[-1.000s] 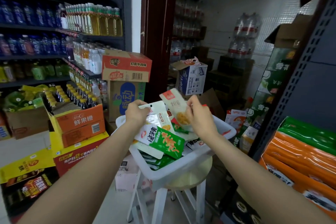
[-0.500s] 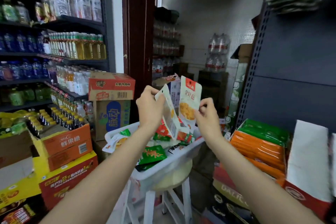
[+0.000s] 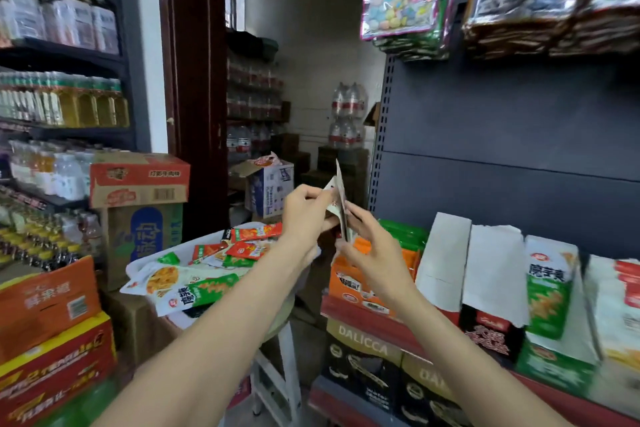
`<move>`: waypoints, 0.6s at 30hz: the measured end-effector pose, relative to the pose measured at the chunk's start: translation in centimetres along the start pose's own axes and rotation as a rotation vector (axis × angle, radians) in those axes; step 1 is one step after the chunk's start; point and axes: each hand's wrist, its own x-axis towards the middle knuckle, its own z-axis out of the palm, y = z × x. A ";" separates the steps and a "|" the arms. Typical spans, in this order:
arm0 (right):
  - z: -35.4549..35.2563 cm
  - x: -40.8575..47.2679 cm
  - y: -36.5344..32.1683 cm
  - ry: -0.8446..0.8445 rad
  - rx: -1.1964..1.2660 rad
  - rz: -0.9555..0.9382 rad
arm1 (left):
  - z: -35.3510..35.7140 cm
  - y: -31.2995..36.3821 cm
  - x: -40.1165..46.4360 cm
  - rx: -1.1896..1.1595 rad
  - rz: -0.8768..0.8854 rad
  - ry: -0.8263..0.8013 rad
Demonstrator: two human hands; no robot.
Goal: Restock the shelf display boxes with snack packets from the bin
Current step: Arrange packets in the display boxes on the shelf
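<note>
Above the bin (image 3: 138, 265), both hands, left (image 3: 304, 215) and right (image 3: 372, 246), had lifted clasped snack packets (image 3: 338, 198) shelfward, ready for boxing.

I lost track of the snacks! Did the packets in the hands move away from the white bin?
Yes. The packets, pinched by the left hand and right hand, were over the white bin before; now they are off its right edge, nearer the shelf display boxes.

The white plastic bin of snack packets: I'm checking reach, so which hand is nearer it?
Left. The left hand hovers over the white plastic bin's right end; the right hand is past it, toward the shelf boxes. Both grip the upright snack packets.
</note>
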 end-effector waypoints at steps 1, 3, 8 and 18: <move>-0.9 -0.3 0.1 0.069 -0.029 -0.010 | 0.9 0.1 -0.6 -0.065 -0.019 -0.064; -2.9 -0.8 0.0 0.228 -0.022 0.025 | 2.4 -0.1 -1.7 -0.125 -0.029 -0.199; -8.9 -2.5 0.0 0.405 0.284 0.252 | 4.9 -2.9 -2.3 0.626 0.210 -0.190; -18.5 -7.7 1.4 0.490 0.200 0.320 | 12.4 -4.8 -6.0 0.463 0.078 -0.415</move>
